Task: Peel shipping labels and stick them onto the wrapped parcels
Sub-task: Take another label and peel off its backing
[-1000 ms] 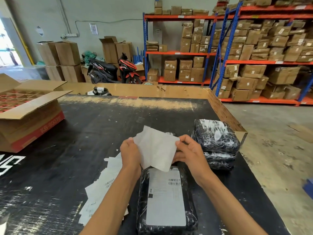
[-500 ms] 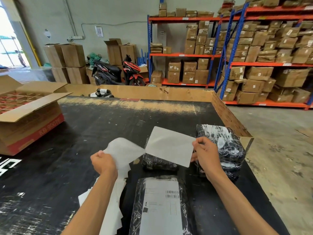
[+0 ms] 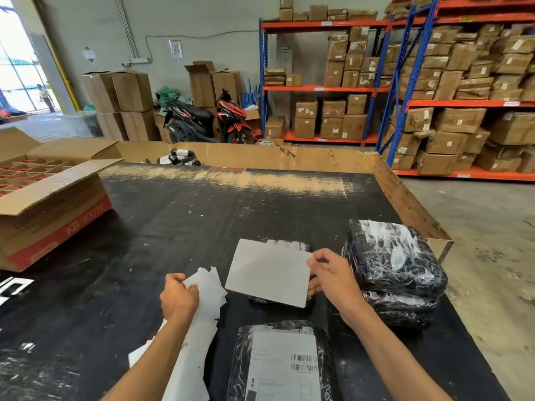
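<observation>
Bare table [image 3: 202,221] ahead; stacked parcels [image 3: 393,273] block right, carton [image 3: 52,206] left.

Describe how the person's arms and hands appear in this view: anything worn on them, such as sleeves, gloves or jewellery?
Both forearms are bare as far as the frame shows; no sleeves appear. The left hand and right hand wear no gloves. No watch, ring or wristband shows on either.

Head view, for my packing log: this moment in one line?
right hand pinches label | left hand holds backing paper | label over parcel, not stuck
</observation>
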